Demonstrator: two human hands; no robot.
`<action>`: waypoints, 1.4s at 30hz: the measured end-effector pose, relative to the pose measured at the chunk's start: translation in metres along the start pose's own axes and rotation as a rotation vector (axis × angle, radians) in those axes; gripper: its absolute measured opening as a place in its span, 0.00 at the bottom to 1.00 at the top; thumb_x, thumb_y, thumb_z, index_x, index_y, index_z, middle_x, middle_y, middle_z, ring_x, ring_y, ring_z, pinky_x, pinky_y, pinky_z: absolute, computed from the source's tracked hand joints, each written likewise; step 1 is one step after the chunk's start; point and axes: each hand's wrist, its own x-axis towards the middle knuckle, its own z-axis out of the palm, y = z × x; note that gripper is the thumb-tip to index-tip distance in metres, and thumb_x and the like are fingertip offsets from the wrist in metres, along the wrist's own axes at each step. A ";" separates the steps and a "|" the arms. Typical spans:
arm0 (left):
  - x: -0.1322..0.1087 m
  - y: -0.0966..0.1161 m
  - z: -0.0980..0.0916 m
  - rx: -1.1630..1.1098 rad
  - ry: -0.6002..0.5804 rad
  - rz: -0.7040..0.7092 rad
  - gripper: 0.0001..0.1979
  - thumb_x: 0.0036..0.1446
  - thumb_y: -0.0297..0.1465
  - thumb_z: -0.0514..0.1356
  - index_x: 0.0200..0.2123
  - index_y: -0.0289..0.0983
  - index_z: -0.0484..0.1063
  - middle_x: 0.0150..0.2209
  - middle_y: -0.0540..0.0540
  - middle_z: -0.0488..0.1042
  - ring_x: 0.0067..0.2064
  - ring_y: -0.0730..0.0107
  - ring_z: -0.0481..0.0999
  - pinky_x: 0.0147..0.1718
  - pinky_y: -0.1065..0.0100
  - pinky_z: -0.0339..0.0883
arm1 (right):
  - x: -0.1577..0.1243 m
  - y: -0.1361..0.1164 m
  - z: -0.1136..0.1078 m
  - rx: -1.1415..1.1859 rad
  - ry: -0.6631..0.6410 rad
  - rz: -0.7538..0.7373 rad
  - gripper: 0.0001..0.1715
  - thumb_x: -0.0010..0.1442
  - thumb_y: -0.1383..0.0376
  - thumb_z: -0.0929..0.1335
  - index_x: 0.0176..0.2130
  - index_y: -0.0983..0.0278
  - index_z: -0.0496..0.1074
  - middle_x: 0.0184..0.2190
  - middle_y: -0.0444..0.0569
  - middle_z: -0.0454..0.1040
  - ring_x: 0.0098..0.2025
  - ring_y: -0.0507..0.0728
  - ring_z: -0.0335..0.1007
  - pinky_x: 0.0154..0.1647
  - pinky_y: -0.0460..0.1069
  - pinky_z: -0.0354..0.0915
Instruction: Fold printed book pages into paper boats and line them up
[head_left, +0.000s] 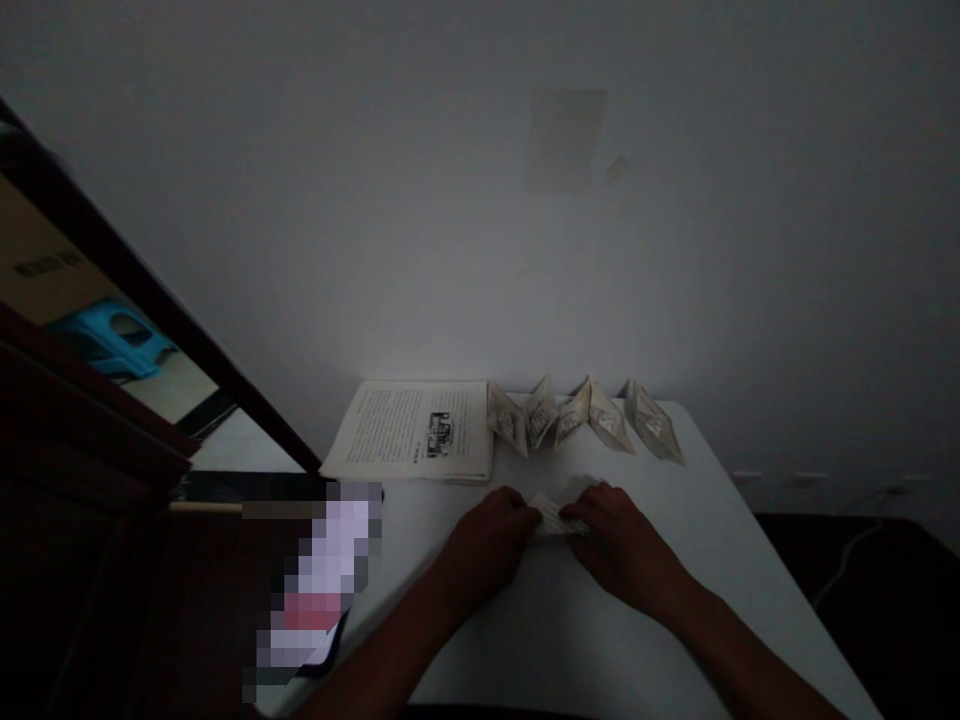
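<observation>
A small piece of folded printed paper (551, 516) is between my two hands, just above or on the white table (495, 630). My left hand (491, 535) pinches its left side with thumb and fingers. On the opposite side, my right hand (616, 540) has its fingers closed on the paper's right edge. Behind them several folded paper boats (592, 415) stand in a row near the wall. To their left lies a stack of printed pages (416, 430), its top sheet carrying text and a dark picture.
At the table's left edge lies a phone (326, 580), its screen blurred out. A dark-framed mirror (165, 300) leans at the left, with a blue plastic stool (120, 338) seen in it. A grey wall (450, 200) rises behind the table. A white cable (851, 550) hangs at right.
</observation>
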 end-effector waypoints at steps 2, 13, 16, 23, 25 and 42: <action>0.002 0.000 -0.007 -0.057 -0.004 -0.009 0.12 0.60 0.30 0.50 0.45 0.40 0.69 0.42 0.45 0.67 0.40 0.70 0.70 0.41 0.68 0.65 | 0.003 0.001 -0.004 0.037 0.010 -0.020 0.13 0.54 0.71 0.65 0.41 0.64 0.71 0.35 0.51 0.69 0.39 0.59 0.63 0.42 0.55 0.60; 0.036 0.005 -0.017 -0.600 -0.041 -0.096 0.13 0.57 0.37 0.54 0.30 0.34 0.72 0.24 0.52 0.68 0.27 0.75 0.65 0.26 0.73 0.56 | 0.033 0.010 -0.020 0.684 0.113 0.278 0.13 0.52 0.57 0.69 0.26 0.64 0.69 0.22 0.43 0.67 0.27 0.52 0.64 0.29 0.47 0.61; 0.048 0.008 -0.005 -0.844 0.091 -0.180 0.16 0.55 0.40 0.55 0.28 0.32 0.71 0.22 0.53 0.65 0.25 0.76 0.62 0.25 0.74 0.55 | 0.036 0.017 -0.010 0.970 0.091 0.363 0.16 0.50 0.53 0.69 0.31 0.64 0.71 0.25 0.45 0.71 0.30 0.55 0.67 0.32 0.49 0.64; 0.052 0.005 0.013 -1.055 0.298 -0.411 0.17 0.51 0.42 0.58 0.23 0.33 0.65 0.20 0.54 0.60 0.24 0.76 0.59 0.24 0.74 0.55 | 0.030 0.019 0.010 0.939 0.215 0.514 0.19 0.49 0.51 0.69 0.22 0.65 0.71 0.20 0.45 0.70 0.24 0.53 0.64 0.27 0.47 0.62; 0.048 0.002 0.015 -1.046 0.282 -0.402 0.17 0.51 0.42 0.58 0.22 0.33 0.65 0.20 0.54 0.59 0.24 0.77 0.58 0.24 0.74 0.54 | 0.029 0.019 0.012 0.948 0.217 0.493 0.19 0.50 0.52 0.69 0.21 0.65 0.71 0.20 0.45 0.70 0.24 0.53 0.64 0.27 0.47 0.62; 0.040 -0.008 0.014 -1.046 0.155 -0.406 0.21 0.48 0.46 0.59 0.19 0.31 0.70 0.17 0.52 0.60 0.21 0.77 0.59 0.21 0.73 0.54 | 0.026 0.024 0.022 1.073 0.214 0.511 0.15 0.50 0.56 0.71 0.24 0.66 0.74 0.16 0.43 0.69 0.21 0.51 0.63 0.24 0.46 0.59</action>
